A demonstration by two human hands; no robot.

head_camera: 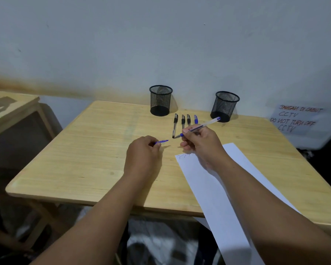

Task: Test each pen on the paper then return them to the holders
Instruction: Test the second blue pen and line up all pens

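Our right hand (199,142) grips the clear blue pen (200,127), left hand (143,153) pinches its small blue cap (161,141). Next: tip down gently on white paper (218,188) near table's front edge.

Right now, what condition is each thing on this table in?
Blue pen: uncapped, held in the right hand.
Cap: off the pen, pinched in the left hand.
Pens on the table: four, capped, lying side by side.
Left holder: upright, no pens showing.
Right holder: upright, no pens showing.
Paper: flat, small scribbles near its top edge.
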